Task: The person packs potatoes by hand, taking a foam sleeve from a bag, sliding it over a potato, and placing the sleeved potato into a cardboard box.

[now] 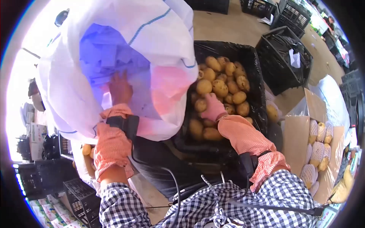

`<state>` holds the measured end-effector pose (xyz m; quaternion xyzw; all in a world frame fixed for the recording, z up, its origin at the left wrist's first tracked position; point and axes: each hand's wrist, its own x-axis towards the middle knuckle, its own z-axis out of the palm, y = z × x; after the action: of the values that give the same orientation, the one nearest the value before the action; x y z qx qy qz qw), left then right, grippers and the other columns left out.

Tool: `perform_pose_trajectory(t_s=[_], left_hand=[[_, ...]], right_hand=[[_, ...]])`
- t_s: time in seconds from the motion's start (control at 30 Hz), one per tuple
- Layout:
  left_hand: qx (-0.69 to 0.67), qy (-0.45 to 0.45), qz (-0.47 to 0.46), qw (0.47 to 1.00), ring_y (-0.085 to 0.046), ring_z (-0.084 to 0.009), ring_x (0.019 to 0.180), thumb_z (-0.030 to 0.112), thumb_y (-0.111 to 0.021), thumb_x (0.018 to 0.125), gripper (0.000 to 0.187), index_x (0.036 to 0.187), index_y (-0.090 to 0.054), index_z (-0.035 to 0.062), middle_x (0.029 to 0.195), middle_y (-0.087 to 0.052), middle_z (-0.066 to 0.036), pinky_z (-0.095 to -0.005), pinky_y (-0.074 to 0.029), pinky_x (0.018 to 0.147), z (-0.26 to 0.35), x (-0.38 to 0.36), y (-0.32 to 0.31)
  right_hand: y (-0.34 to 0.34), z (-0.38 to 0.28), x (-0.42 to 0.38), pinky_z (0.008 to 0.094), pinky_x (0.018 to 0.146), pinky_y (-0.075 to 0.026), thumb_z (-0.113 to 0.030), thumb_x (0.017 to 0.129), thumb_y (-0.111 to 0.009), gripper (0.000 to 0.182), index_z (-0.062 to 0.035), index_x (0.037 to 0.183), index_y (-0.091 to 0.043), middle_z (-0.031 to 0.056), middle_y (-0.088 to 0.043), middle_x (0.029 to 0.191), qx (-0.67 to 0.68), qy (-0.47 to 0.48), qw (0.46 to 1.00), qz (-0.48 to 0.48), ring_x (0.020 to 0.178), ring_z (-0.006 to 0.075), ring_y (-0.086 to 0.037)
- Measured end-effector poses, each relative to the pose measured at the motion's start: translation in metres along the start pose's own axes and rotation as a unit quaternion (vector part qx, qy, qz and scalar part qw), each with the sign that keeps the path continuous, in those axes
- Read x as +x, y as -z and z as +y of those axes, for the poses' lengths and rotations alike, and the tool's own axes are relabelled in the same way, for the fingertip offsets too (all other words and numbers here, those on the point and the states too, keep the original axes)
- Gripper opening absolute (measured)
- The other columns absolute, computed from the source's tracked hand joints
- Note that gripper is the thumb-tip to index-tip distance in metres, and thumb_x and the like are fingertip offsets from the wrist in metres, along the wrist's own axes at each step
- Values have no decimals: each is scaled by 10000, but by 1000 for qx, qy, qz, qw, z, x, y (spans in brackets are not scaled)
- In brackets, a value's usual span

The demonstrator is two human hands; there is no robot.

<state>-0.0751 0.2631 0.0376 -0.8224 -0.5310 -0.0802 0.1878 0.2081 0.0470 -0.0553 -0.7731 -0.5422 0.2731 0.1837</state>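
Observation:
My left hand reaches into a large white woven sack, its fingers stretched toward many flattened pale sleeves that look bluish in the light. The fingertips are a little blurred against the sleeves. My right hand, in a pink glove, is down in a crate lined with black plastic. Its fingers curl round a potato at the left side of the heap. Many loose brown potatoes fill the crate around it, some with dark spots.
On the right stands an open cardboard box of potatoes in white foam nets. Behind it is another black-lined crate. Black plastic crates stand at the back, and another crate is at lower left. A cable hangs between my arms.

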Motion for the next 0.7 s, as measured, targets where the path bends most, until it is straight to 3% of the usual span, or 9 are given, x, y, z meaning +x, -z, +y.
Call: perform_pose_trajectory(t_s=[0.13, 0.17, 0.27, 0.33, 0.4, 0.53, 0.6, 0.63, 0.7], left_hand=[[62, 32, 30, 997, -493, -302, 1117, 140, -585, 746, 528, 1259, -466, 183, 1257, -476, -89, -493, -413, 882, -1, 32, -23], [54, 26, 30, 998, -493, -302, 1117, 140, -585, 746, 528, 1259, -466, 183, 1257, -476, -89, -493, -413, 882, -2, 37, -30], [101, 35, -19, 994, -495, -290, 1124, 142, -567, 763, 449, 1208, -513, 168, 1231, -507, -84, -491, -410, 884, -15, 54, -41], [134, 17, -107, 985, -498, -271, 1132, 158, -560, 773, 369, 1142, -561, 153, 1195, -540, -85, -485, -406, 892, -18, 57, -40], [132, 18, -105, 986, -520, -274, 1108, 159, -554, 778, 297, 1070, -594, 128, 1162, -564, -90, -466, -431, 877, -14, 55, -32], [81, 1, -37, 996, -571, -302, 1022, 167, -549, 787, 315, 1098, -597, 145, 1094, -599, -103, -443, -474, 815, -10, 48, -19], [20, 106, -114, 988, -605, -331, 937, 160, -538, 807, 348, 1150, -593, 170, 1058, -616, -129, -423, -497, 750, 19, 33, 32], [24, 109, -114, 987, -605, -331, 937, 160, -538, 807, 348, 1150, -593, 170, 1058, -616, -129, -423, -497, 750, 21, 24, 40], [-111, 0, -11, 994, -610, -349, 885, 175, -549, 825, 370, 1194, -580, 189, 1054, -618, -155, -403, -495, 736, 19, 4, 56]], right_hand=[[7, 21, -8, 409, 923, -435, -312, 546, -788, 812, -188, 1252, -406, 193, -459, 1187, 50, -111, 992, 22, 1096, 354, -508], [8, 22, 0, 403, 940, -426, -332, 542, -796, 848, -178, 1278, -403, 212, -459, 1223, 35, -144, 989, -28, 1122, 352, -497], [18, 21, 10, 393, 951, -420, -336, 540, -802, 872, -165, 1296, -404, 223, -464, 1248, 27, -151, 983, -101, 1155, 349, -481], [19, 19, 10, 392, 942, -427, -341, 547, -801, 821, -109, 1246, -438, 224, -504, 1217, 38, -165, 981, -90, 1155, 333, -492], [19, 17, 10, 386, 944, -430, -375, 561, -791, 897, -93, 1308, -382, 193, -540, 1202, 4, -176, 979, -99, 1142, 320, -515], [24, 17, 5, 388, 925, -441, -371, 581, -782, 848, -58, 1264, -389, 197, -562, 1168, 4, -195, 973, -120, 1120, 322, -533], [14, 17, 1, 394, 874, -471, -343, 600, -781, 740, -42, 1158, -401, 189, -601, 1080, -9, -210, 974, -88, 1043, 315, -580], [13, 18, 0, 395, 877, -469, -349, 619, -776, 748, -49, 1173, -373, 187, -605, 1081, -13, -211, 973, -91, 1041, 312, -584], [14, 20, -6, 396, 883, -464, -352, 616, -773, 778, -40, 1199, -361, 203, -595, 1094, 9, -220, 972, -88, 1053, 324, -575]])
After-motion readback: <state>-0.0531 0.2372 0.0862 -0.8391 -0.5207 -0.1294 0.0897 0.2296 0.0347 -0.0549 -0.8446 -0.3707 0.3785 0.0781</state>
